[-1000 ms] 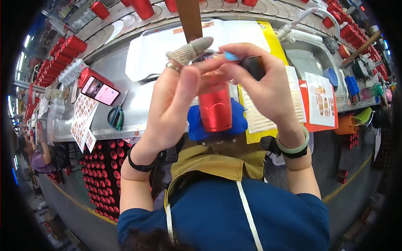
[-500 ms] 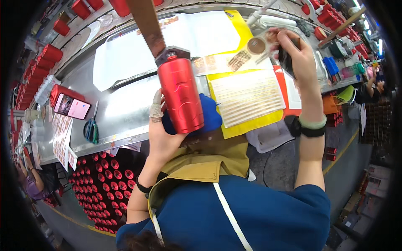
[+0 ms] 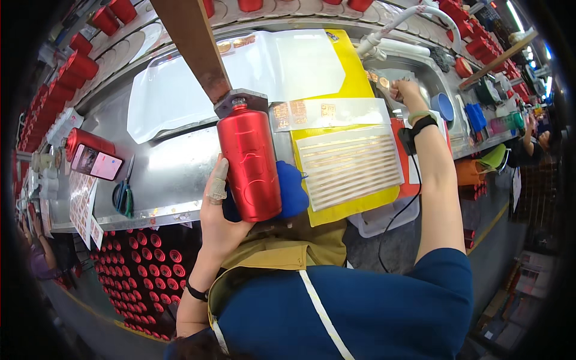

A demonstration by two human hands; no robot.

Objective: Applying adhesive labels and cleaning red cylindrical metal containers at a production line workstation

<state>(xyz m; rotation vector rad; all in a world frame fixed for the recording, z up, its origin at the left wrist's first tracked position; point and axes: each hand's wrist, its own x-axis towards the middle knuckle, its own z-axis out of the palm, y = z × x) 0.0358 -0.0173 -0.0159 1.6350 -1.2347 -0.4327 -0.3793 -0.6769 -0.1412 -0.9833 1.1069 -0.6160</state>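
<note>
A glossy red metal bottle [image 3: 251, 165] with raised shapes hangs neck-up from a dark hexagonal holder [image 3: 241, 101] on a wooden bar [image 3: 195, 45]. My left hand [image 3: 225, 231] cups its lower left side, thumb near the base; one finger wears a pale wrapping. A blue cloth [image 3: 292, 189] is partly hidden behind the bottle. Out at the far right, my right hand [image 3: 408, 91] is closed over a metal sink [image 3: 429, 69]. Small brown-gold pieces [image 3: 378, 79] show beside its fingertips; what the fingers hold is too small to make out.
Right of the bottle, a white striped sheet [image 3: 351, 168] and a translucent strip [image 3: 360, 113] with gold prints lie on a yellow board [image 3: 339, 45]. A phone [image 3: 96, 162] and scissors [image 3: 124, 195] lie left. A blue cup [image 3: 443, 107] sits by the sink, under a curved faucet [image 3: 414, 12].
My right hand has reached farther away, down to the sink. The clear film with a brown disc no longer shows near it. In the picture, the bottle and left hand sit lower and farther left.
</note>
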